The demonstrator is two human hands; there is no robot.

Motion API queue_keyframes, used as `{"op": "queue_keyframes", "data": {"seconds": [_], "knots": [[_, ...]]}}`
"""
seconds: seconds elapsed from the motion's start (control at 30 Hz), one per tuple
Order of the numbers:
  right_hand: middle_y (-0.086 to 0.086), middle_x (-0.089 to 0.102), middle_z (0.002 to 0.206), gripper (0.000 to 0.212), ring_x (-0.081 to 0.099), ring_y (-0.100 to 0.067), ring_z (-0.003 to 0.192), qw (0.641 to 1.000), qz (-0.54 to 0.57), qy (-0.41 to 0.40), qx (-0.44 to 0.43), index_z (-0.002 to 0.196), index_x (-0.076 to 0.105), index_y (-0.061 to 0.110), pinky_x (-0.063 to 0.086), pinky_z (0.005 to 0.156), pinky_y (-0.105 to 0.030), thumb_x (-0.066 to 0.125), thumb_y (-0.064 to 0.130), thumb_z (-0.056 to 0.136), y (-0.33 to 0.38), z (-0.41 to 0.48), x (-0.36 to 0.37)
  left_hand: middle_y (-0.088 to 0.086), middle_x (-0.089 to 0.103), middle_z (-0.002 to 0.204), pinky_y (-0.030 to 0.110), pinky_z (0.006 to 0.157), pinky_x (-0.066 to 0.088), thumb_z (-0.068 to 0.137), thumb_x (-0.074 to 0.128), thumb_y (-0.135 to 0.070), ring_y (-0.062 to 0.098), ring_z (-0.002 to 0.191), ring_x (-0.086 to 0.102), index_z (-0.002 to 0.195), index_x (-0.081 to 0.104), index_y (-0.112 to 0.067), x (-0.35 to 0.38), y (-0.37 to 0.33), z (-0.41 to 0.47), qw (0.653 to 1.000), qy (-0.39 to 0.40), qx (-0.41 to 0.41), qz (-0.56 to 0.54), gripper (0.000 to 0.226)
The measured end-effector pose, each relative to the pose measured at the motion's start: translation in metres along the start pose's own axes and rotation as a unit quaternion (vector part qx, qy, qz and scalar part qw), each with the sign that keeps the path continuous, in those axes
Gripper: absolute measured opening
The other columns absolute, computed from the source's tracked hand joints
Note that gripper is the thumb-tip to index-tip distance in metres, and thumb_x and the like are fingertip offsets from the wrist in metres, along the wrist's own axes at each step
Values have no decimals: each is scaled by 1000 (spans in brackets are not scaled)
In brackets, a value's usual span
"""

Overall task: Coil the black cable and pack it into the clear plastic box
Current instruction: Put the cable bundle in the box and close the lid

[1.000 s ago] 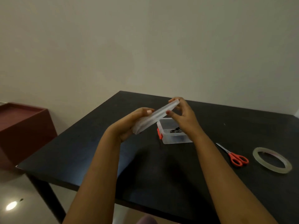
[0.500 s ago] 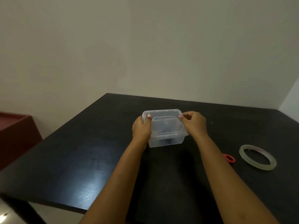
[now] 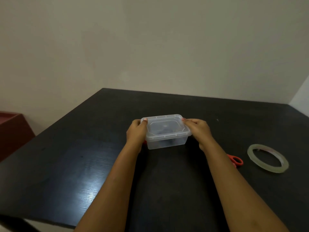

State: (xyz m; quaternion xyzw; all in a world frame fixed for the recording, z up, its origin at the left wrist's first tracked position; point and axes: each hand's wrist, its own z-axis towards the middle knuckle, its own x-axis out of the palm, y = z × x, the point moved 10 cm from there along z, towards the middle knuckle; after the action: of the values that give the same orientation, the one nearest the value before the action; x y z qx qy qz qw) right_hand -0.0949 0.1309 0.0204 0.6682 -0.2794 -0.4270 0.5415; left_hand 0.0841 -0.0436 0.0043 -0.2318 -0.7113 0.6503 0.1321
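Observation:
The clear plastic box (image 3: 167, 143) stands in the middle of the black table (image 3: 83, 164) with its clear lid (image 3: 165, 126) lying flat on top. Through the plastic a dark shape, the black cable (image 3: 168, 141), shows dimly inside. My left hand (image 3: 136, 132) clasps the box's left end, thumb on the lid's far left corner. My right hand (image 3: 198, 128) clasps the right end, fingertips on the lid's far right corner. A bit of the orange clip (image 3: 144, 142) peeks out under my left hand.
Orange-handled scissors (image 3: 236, 160) lie to the right, partly behind my right forearm. A roll of clear tape (image 3: 267, 158) lies further right. A dark red cabinet (image 3: 13, 131) stands left of the table. The wall rises behind the table's far edge.
A second ago both hands held the lid tilted above the open box. Now the lid lies flat on the box and both hands grip its ends.

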Motion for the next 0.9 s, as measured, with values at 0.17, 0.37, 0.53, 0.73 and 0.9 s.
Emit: {"op": "queue_keyframes", "data": {"seconds": [0.17, 0.37, 0.53, 0.73, 0.9], "knots": [[-6, 71, 95, 28, 67, -22, 88, 998, 29, 13, 60, 98, 69, 14, 55, 79, -36, 67, 38, 84, -14, 2, 1, 6, 62, 100, 41, 83, 56, 87, 52, -53, 23, 90, 64, 97, 56, -18, -11, 7, 7, 996, 15, -22, 85, 36], [-8, 71, 93, 32, 66, -22, 85, 997, 8, 25, 66, 94, 70, 11, 53, 77, -34, 64, 42, 86, -14, 0, 1, 9, 67, 87, 38, 76, 58, 75, 64, -59, 22, 77, 69, 82, 55, -18, -20, 10, 3, 996, 7, -43, 82, 43], [-9, 71, 95, 33, 67, -23, 89, 996, -7, 53, 74, 99, 68, 12, 55, 85, -38, 60, 42, 89, -14, -1, 3, 5, 66, 93, 29, 62, 57, 74, 73, -44, 18, 76, 67, 93, 60, -16, -28, -9, 0, 993, -63, 53, 79, 36], [-5, 69, 94, 30, 67, -19, 85, 994, 25, 56, 85, 104, 65, 12, 55, 71, -30, 62, 38, 88, -14, -3, 4, -6, 61, 83, 31, 70, 56, 78, 69, -45, 11, 75, 62, 93, 64, -19, -32, -39, -13, 951, -141, 181, 208, 30], [-8, 69, 102, 31, 66, -20, 89, 998, -10, -11, 62, 107, 66, 13, 55, 85, -37, 66, 36, 85, -11, -2, -11, -7, 60, 95, 25, 71, 50, 84, 61, -40, 10, 84, 59, 111, 59, -21, -14, -44, -17, 943, -48, 233, 233, 33]]}}
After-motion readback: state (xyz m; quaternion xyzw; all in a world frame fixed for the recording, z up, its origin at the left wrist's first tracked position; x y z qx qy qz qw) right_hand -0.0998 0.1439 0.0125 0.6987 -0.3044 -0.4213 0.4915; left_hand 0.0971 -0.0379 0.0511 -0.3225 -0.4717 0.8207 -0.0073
